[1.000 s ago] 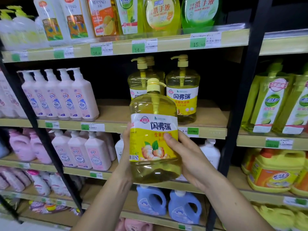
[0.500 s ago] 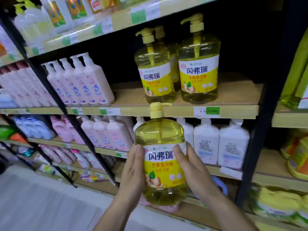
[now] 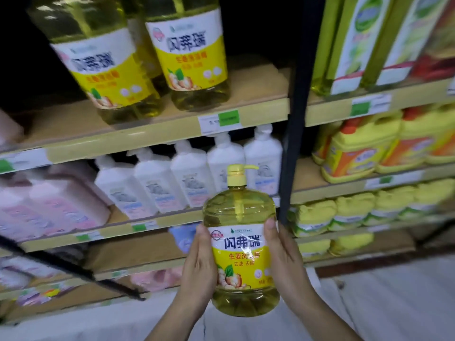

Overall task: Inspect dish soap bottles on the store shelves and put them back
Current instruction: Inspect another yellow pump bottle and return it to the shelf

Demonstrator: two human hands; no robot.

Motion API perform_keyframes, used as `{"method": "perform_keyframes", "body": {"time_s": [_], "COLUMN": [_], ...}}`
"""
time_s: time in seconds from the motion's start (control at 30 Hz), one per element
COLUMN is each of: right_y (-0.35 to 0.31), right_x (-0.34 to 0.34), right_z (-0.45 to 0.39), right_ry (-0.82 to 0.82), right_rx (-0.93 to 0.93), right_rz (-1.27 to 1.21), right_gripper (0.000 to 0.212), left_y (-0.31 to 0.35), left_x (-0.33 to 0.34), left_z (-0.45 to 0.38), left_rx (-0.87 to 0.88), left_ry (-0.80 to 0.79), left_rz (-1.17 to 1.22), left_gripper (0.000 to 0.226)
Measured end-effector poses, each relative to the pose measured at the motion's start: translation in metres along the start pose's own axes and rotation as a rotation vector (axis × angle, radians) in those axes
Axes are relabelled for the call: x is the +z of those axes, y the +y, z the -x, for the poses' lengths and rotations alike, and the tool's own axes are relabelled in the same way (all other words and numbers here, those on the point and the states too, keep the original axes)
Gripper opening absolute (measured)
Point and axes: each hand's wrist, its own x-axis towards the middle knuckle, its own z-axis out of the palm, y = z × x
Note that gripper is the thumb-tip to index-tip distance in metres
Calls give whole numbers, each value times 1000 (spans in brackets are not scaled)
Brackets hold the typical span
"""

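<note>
**A:** What is held at centre?

**B:** A dish soap bottle [image 3: 242, 254]: clear, round-shouldered plastic, filled with yellow liquid, upright, topped by a matte yellow pump [image 3: 236, 174] whose spout points right. A glossy white-and-yellow label [image 3: 241, 257] wraps the body and shows a printed ginger root with green leaves. The base is moulded in radial ribs. The bottle is off the shelves, in front of them and low in the view.

**A:** How do the hands lie?

**B:** The left hand [image 3: 199, 269] is laid along the bottle's left flank and the right hand [image 3: 283, 262] along its right flank. The fingers of both curve round the plastic wall and grasp the bottle between them; the right thumb rests at the label's upper edge.

**A:** And the shelving?

**B:** On the upper shelf [image 3: 258, 84], a flat tan board with a pale front strip carrying a price tag [image 3: 220, 120], stand matching yellow bottles [image 3: 192, 57], blurred. One shelf down is a row of opaque white pump bottles [image 3: 189, 178], square-shouldered, with pink bottles [image 3: 61, 205] to their left. A dark metal upright [image 3: 295, 119] divides the bays; right of it sit squat yellow-and-orange jugs [image 3: 357, 153] and soft yellow pouches [image 3: 352, 212].
</note>
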Motion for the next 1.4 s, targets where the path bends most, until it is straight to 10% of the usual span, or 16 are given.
{"method": "perform_keyframes", "body": {"time_s": [0.47, 0.7, 1.4], "right_y": [-13, -3, 84], "right_x": [-132, -228, -562], "right_z": [143, 251, 511], "right_ry": [836, 1240, 1711], "right_rx": [-47, -89, -121], "right_rz": [-45, -12, -425], "right_gripper": [42, 54, 53], "left_y": [16, 41, 12], "left_x": [174, 284, 613], "left_z": [52, 175, 537], "left_rx": [95, 301, 300], "left_ry": [-898, -1292, -2002], "left_rz": [45, -43, -302], "left_gripper": [122, 71, 64]}}
